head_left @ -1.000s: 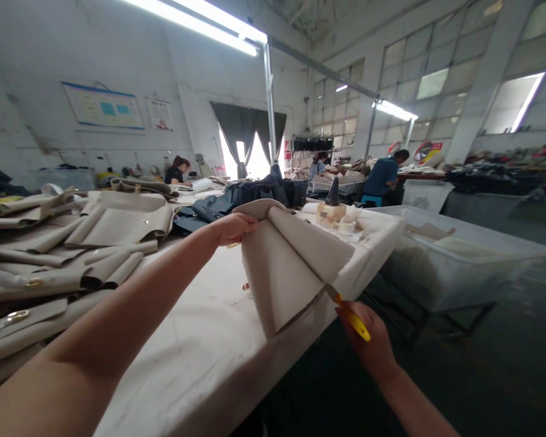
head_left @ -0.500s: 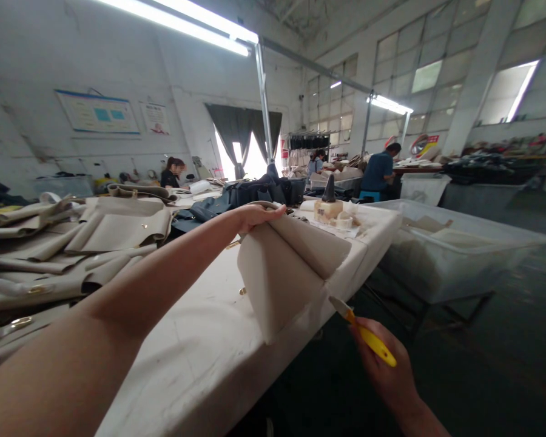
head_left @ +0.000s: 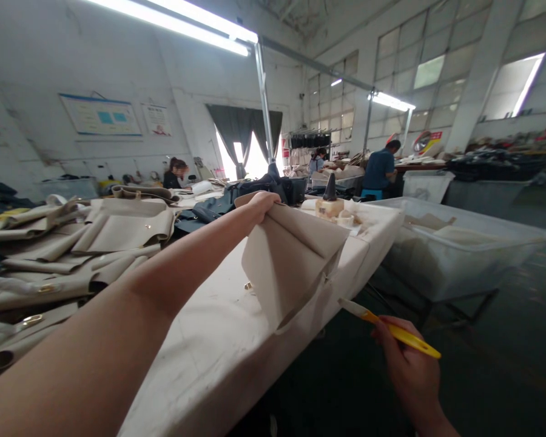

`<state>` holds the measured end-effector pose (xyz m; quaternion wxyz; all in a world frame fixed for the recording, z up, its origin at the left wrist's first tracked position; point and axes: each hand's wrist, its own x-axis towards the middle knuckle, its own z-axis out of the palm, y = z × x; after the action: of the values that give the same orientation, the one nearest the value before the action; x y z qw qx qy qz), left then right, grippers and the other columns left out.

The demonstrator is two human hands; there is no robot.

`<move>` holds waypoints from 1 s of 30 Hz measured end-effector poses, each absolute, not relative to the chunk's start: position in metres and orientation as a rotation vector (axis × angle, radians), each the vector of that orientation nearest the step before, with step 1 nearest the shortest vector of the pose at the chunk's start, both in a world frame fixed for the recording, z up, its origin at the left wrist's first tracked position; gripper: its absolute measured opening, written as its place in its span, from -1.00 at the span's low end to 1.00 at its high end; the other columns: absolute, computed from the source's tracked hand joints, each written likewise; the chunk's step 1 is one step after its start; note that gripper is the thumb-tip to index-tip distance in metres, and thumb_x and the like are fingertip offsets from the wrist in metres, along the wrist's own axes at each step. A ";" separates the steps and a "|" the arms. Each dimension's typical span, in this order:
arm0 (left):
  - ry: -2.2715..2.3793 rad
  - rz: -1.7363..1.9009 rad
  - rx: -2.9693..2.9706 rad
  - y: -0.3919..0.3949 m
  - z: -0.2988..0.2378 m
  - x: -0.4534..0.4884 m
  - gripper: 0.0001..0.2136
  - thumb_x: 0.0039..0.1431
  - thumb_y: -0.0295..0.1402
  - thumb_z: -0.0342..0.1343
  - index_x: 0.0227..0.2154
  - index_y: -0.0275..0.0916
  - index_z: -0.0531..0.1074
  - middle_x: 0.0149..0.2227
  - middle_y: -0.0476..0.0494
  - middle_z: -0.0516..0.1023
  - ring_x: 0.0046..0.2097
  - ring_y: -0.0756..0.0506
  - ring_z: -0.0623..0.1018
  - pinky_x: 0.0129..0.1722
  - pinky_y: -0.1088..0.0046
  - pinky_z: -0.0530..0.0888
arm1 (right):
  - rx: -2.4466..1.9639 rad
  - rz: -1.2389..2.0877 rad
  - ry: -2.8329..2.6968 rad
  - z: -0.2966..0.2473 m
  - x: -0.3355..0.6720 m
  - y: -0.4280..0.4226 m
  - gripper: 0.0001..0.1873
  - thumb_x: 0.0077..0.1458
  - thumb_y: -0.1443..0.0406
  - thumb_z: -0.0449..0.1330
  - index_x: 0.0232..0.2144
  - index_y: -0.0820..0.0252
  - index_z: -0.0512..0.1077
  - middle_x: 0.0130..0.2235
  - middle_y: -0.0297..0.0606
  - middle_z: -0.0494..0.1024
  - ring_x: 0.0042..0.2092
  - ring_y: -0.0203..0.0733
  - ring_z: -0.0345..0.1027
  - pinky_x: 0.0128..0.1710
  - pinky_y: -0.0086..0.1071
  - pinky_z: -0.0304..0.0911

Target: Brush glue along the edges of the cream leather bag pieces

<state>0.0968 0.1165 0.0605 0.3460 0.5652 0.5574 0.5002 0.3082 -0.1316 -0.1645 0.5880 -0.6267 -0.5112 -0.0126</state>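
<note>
My left hand [head_left: 260, 205] is closed on the top edge of a folded beige leather piece [head_left: 287, 262] and holds it up over the white table [head_left: 209, 346]. The piece hangs past the table's right edge. My right hand [head_left: 407, 370] is below and to the right of it, off the table, gripping a yellow-handled cutter [head_left: 391, 328] whose blade points up and left toward the piece without touching it. A small brass fitting [head_left: 248, 285] lies on the table under the piece.
Stacks of beige leather pieces [head_left: 68, 255] with brass fittings cover the table's left side. Dark bags [head_left: 255, 191] lie further back. A cone and tape rolls [head_left: 331, 206] stand at the far end. A clear plastic bin [head_left: 450, 249] stands right of the table. Other people work at distant tables.
My right hand with the cutter has drawn away from the piece's lower edge, down and to the right. My left hand has lifted the piece slightly and turned it.
</note>
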 end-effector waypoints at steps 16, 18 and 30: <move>1.011 1.585 1.067 0.082 -0.024 0.024 -0.78 -0.36 -0.28 0.26 -0.60 -0.25 0.39 -0.58 0.03 0.41 -0.47 -0.02 0.39 -0.47 0.49 0.32 | -1.431 0.140 -1.059 -0.142 0.322 -0.127 -0.62 0.10 -0.02 0.14 -0.36 0.19 0.45 -0.50 -0.27 0.50 -0.49 -0.19 0.38 -0.49 -0.41 0.30; 1.024 1.556 1.015 0.075 -0.037 0.021 -0.77 -0.37 -0.28 0.27 -0.59 -0.27 0.41 -0.59 0.02 0.44 -0.48 -0.02 0.40 -0.48 0.48 0.32 | -1.442 0.178 -1.069 -0.141 0.321 -0.122 -0.61 0.09 -0.03 0.14 -0.37 0.18 0.45 -0.51 -0.27 0.50 -0.50 -0.19 0.38 -0.49 -0.41 0.29; 0.977 1.478 0.943 0.075 -0.049 0.004 -0.75 -0.37 -0.31 0.32 -0.56 -0.32 0.46 -0.59 0.01 0.47 -0.53 0.01 0.40 -0.54 0.51 0.32 | -1.515 0.227 -1.291 -0.146 0.309 -0.070 -0.53 0.08 -0.12 0.07 -0.47 0.14 0.42 -0.62 -0.32 0.44 -0.60 -0.16 0.34 -0.61 -0.36 0.18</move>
<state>0.0035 0.0754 -0.0491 0.5372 0.3962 0.4107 0.6212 0.3090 -0.0696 -0.1457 0.5387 -0.6370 -0.5430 0.0955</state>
